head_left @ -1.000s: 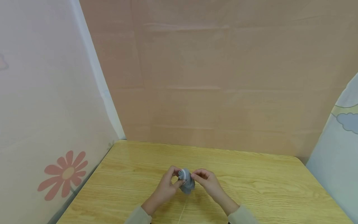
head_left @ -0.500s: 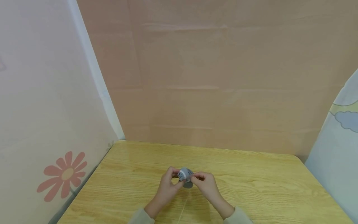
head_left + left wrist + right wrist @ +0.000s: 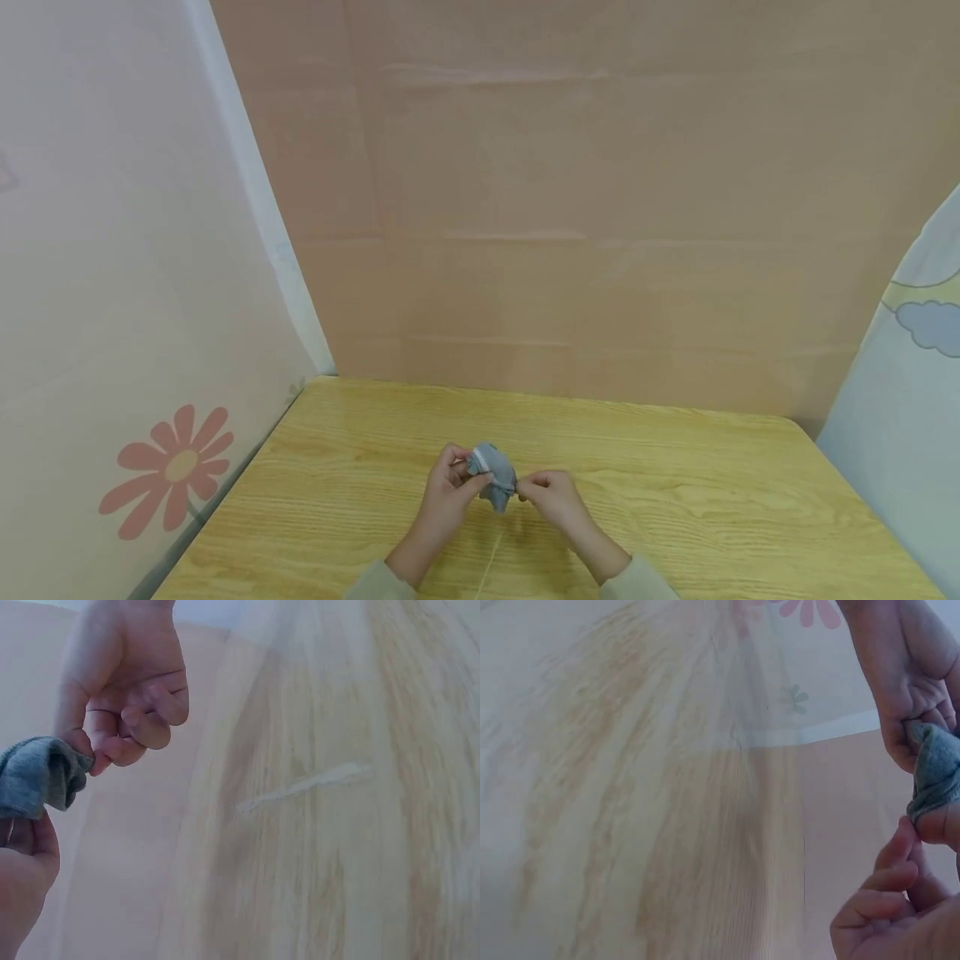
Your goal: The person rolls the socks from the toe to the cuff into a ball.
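A rolled grey sock (image 3: 497,468) with a white stripe is held above the table between both hands. My left hand (image 3: 444,498) pinches its striped end between thumb and fingers. At the opposite side, my right hand (image 3: 557,502) pinches an edge of the fabric with thumb and index finger. In the left wrist view, the sock (image 3: 34,776) hangs at the left edge, partly cut off, and the right hand's other fingers curl loosely. The right wrist view has the bunched sock (image 3: 936,769) at its right edge, with folds between the two hands.
A wood-grain table (image 3: 675,492) lies beneath the hands, with a pale streak (image 3: 307,784) on its surface. A pinkish-brown sheet (image 3: 570,208) hangs behind it. A pale cloth with a red flower (image 3: 180,465) borders the left side, and a cloud-printed cloth (image 3: 933,325) the right.
The sock has tilted and its outer fabric looks more drawn out to the right. My right hand has shifted slightly downward with the pinched edge; my left hand keeps its hold.
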The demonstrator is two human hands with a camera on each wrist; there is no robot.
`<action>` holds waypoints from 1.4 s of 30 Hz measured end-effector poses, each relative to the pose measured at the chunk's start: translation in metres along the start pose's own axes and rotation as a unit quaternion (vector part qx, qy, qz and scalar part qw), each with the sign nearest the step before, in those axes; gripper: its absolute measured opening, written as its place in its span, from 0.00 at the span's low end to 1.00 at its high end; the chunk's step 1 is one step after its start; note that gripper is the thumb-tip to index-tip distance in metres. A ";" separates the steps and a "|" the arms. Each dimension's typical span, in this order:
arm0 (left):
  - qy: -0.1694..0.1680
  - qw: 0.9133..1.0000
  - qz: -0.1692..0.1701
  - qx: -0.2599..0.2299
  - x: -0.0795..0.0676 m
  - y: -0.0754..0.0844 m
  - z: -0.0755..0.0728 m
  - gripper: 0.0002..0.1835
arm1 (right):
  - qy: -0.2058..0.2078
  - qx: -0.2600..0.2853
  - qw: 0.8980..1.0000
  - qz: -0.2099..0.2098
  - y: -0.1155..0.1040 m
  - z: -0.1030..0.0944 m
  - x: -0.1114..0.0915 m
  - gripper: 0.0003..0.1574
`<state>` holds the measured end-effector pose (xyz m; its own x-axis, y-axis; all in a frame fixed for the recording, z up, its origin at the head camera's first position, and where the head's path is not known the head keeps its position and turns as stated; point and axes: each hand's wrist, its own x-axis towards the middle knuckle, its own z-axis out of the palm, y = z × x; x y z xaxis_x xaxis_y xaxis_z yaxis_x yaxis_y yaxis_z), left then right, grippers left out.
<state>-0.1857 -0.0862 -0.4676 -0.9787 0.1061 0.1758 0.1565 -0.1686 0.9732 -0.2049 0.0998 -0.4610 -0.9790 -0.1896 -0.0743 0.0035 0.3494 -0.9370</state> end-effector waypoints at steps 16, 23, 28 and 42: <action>-0.010 0.988 -0.032 -0.148 0.002 0.001 0.005 0.13 | -0.181 0.135 0.970 0.094 0.014 0.001 0.003 0.06; 0.046 0.993 -0.056 -0.091 0.004 0.001 0.009 0.16 | -0.158 0.188 0.968 0.060 0.012 -0.004 0.004 0.08; 0.061 0.993 -0.089 -0.048 0.001 -0.002 0.012 0.19 | -0.131 0.200 0.970 0.039 0.008 -0.010 0.006 0.13; -0.155 0.973 -0.160 0.056 -0.003 -0.007 -0.006 0.25 | -0.194 0.136 0.971 -0.032 -0.008 -0.034 0.006 0.18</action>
<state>-0.1851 -0.0914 -0.4754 -0.8951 0.4299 -0.1185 -0.1184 0.0272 0.9926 -0.2176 0.1274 -0.4427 -0.8289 -0.5526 -0.0868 0.0505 0.0807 -0.9955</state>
